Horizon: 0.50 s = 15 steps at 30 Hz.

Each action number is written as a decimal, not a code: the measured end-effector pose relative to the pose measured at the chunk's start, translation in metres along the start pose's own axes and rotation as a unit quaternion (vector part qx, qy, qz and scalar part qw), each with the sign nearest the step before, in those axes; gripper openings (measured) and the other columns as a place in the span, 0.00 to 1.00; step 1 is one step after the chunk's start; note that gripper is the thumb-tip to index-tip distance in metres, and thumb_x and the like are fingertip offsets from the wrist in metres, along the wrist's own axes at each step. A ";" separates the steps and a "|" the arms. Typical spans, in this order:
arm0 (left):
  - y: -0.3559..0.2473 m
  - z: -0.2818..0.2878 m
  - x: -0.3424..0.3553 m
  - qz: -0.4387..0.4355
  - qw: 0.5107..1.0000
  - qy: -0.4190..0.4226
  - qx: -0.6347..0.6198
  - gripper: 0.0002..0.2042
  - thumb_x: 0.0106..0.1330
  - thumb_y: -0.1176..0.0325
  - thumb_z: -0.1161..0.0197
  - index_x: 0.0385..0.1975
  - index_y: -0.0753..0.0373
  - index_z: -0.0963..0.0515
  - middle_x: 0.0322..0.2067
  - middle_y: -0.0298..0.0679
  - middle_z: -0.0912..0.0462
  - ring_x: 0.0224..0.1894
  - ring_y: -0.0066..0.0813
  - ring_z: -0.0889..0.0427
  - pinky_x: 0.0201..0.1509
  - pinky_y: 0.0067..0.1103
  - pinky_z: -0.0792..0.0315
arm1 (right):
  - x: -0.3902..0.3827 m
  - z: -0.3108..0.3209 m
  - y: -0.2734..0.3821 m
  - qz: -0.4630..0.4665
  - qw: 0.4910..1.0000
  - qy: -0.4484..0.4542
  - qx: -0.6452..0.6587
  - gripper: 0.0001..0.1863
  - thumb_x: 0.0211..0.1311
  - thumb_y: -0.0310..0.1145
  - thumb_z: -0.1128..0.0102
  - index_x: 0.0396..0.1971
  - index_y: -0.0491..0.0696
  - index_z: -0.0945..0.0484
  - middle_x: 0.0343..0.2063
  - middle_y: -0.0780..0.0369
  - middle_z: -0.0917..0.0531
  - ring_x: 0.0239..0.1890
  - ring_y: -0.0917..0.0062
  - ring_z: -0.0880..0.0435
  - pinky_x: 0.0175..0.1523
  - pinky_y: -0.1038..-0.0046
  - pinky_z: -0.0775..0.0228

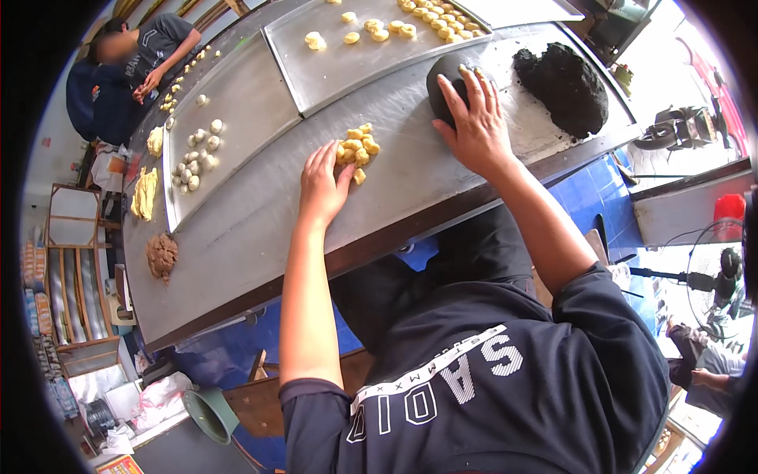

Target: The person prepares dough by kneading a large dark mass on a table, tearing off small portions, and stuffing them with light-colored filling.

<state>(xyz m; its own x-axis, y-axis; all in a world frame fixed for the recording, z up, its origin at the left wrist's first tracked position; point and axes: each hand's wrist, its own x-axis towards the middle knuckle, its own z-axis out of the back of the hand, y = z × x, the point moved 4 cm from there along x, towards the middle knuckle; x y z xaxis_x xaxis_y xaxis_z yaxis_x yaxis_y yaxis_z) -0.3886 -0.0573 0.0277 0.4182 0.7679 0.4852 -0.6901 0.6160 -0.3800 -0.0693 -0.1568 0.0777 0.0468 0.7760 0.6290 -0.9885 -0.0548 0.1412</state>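
My left hand [324,182] lies on the steel table at the left edge of a small heap of yellow dough pieces [360,148], its fingers loosely extended and thumb apart; whether its fingertips touch a piece is unclear. My right hand [475,125] rests with spread fingers on a smooth, rounded lump of black dough [442,87], covering part of it. To the right of that lump sits a larger, ragged mass of black dough [562,91] with crumbs around it.
Metal trays [284,67] hold round dough balls. Yellow dough [144,193] and brown dough [162,257] sit at the left. A seated co-worker [142,59] is at the far left end; another person [707,371] is at lower right. The table's front edge [379,246] runs before me.
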 end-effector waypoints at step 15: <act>-0.068 -0.015 0.015 -0.061 0.997 0.033 0.032 0.25 0.78 0.60 0.31 0.73 0.58 0.20 0.72 0.48 0.20 0.74 0.51 0.22 0.79 0.42 0.28 | -0.054 0.017 -0.029 0.054 0.991 0.097 0.079 0.48 0.67 0.31 0.24 0.86 0.56 0.36 0.86 0.45 0.42 0.88 0.40 0.46 0.89 0.46 0.47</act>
<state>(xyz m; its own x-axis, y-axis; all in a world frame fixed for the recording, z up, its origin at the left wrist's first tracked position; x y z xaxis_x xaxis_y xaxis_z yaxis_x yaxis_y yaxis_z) -0.3264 -0.0848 0.0488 0.5381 0.6987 0.4714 -0.6673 0.6949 -0.2682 -0.0411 -0.2077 0.0532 -0.1013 0.8652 0.4911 -0.9504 -0.2300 0.2092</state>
